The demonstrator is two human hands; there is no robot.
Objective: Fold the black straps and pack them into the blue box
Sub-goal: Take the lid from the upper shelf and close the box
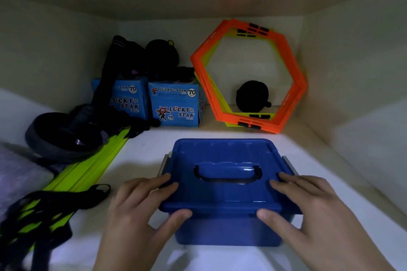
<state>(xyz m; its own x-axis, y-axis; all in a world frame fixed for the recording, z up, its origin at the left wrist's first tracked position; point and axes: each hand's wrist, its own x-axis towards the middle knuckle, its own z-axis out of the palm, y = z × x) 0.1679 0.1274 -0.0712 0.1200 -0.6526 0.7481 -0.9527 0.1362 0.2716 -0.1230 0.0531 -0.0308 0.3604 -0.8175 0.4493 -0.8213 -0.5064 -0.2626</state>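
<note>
A blue plastic box (226,229) with its lid on stands on the white shelf in front of me. The lid has a moulded handle (228,171) and grey side clips. My left hand (141,209) grips the lid's left front corner, thumb on the front edge, fingers on top. My right hand (308,207) holds the right front corner the same way. Black straps (55,202) lie tangled over yellow-green slats at the lower left, apart from the box. What is inside the box is hidden.
Two blue "Lucky Star" cartons (176,105) stand at the back with black gear on top. Orange and yellow hexagon rings (248,75) lean against the back wall around a black round object (252,97). A dark round wheel-like item (59,136) lies left. Shelf walls close both sides.
</note>
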